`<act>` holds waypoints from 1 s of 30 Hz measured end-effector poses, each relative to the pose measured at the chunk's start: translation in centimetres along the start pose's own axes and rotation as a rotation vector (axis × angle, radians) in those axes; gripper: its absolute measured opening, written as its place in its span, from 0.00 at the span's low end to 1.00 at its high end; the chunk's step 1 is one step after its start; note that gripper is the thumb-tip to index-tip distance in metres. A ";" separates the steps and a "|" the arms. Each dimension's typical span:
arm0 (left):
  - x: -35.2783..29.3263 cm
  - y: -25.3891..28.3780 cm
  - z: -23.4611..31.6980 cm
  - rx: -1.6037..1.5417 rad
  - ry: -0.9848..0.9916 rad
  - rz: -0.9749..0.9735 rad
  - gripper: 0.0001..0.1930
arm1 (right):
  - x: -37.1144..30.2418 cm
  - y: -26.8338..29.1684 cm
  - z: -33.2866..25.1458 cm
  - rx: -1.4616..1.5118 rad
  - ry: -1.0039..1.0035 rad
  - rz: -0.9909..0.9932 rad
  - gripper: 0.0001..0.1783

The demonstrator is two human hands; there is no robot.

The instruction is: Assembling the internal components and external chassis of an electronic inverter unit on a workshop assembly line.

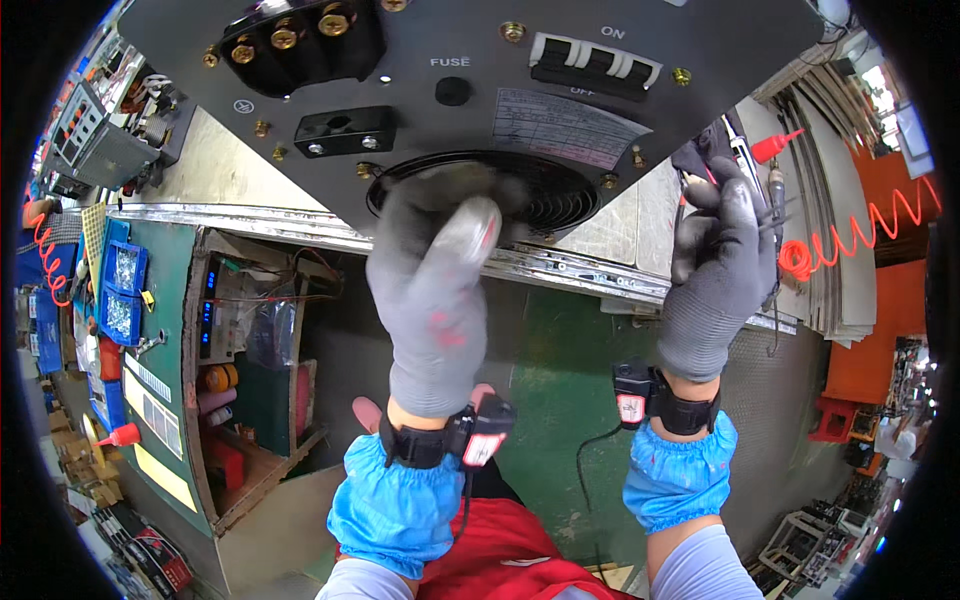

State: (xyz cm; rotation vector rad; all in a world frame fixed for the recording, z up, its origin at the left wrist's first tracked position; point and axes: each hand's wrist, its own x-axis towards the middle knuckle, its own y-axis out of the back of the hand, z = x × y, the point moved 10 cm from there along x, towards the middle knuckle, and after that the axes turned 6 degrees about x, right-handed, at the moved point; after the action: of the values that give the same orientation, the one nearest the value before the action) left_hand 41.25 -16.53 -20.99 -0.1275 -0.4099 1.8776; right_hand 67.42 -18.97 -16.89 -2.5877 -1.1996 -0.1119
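Observation:
A dark grey metal cabinet panel [440,120] fills the upper middle of the head view. My left hand [430,290], in a grey glove, is in front of its round fan grille [555,200]. The fingers there are smeared by motion, so what they hold, if anything, does not show. To the right, my gloved right hand [718,255] is raised over the bench edge with its fingers curled together. Thin dark tools lie close behind it, and what it grips is hidden. A red-nozzled bottle [775,145] is just beyond that hand.
The panel carries a switch row [595,65], a fuse holder [453,91] and brass terminals [285,38]. A metal rail [570,268] edges the bench. At left stand blue screw bins [122,290] and an open cabinet [255,480]. A red coiled hose [800,258] hangs at right.

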 end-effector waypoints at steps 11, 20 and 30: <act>-2.1 -12.5 -4.6 -0.592 0.488 -0.633 0.13 | -0.6 -1.4 5.0 -0.088 -0.257 -0.462 0.13; -5.2 13.4 -11.7 0.260 0.311 -0.443 0.12 | -21.7 3.0 16.4 -0.468 -0.950 -0.650 0.11; -42.5 61.0 -8.0 1.644 1.070 -0.190 0.12 | -43.3 -15.2 13.8 -0.494 -0.873 -1.553 0.21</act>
State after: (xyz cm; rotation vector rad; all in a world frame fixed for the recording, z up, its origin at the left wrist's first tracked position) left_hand 3.47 -71.90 -54.09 0.0452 1.7292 1.1942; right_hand 27.06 -37.54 -34.85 -1.1931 -3.4931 0.5073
